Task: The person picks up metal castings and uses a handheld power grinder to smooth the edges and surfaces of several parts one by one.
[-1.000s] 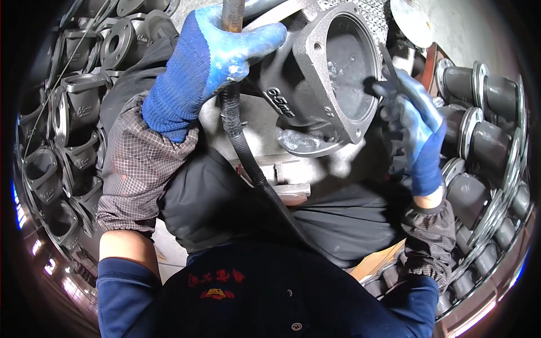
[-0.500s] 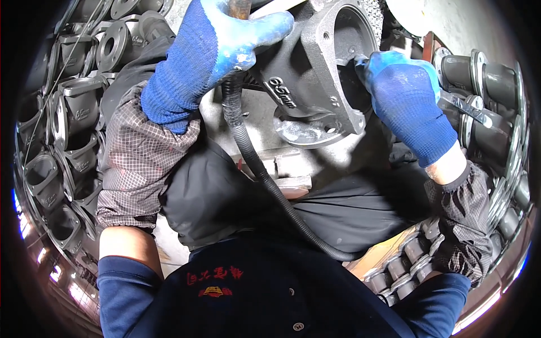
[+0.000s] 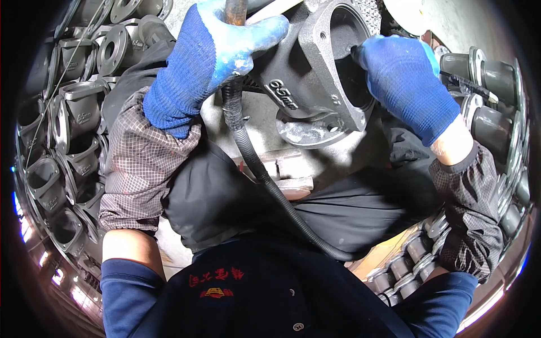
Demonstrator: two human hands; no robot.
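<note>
The grey casting (image 3: 296, 76) lies between the two gloved hands, tilted, its wide round mouth turned to the right and its square-cornered rim standing nearly edge-on to the person. The left hand (image 3: 228, 45) is just to the left of the casting, clasped around a rusty pipe (image 3: 235, 12) rather than around the casting itself (its thumb reaches across in front of the casting's left side, though I cannot tell whether it touches). Below that fist, in line with the pipe, a black hose (image 3: 248, 149) runs down past the casting's left side and on between the casting and the person's body.

The right hand (image 3: 403, 79) is on the other side, right at the mouth of the casting, its fingertips overlapping the shadowed inside. It is clenched on a dark tool (image 3: 476, 88), whose far end sticks out behind the fist, away from the casting; whether the working end meets the inner wall is hidden.

A lower flange (image 3: 307, 132) of the casting, with whitish smears, faces toward the person. Nearer the person than the casting is a short pale bar (image 3: 293, 186). Similar castings (image 3: 79, 115) are stacked well to its left, and flanged pipe pieces (image 3: 496, 127) crowd well to its right.
</note>
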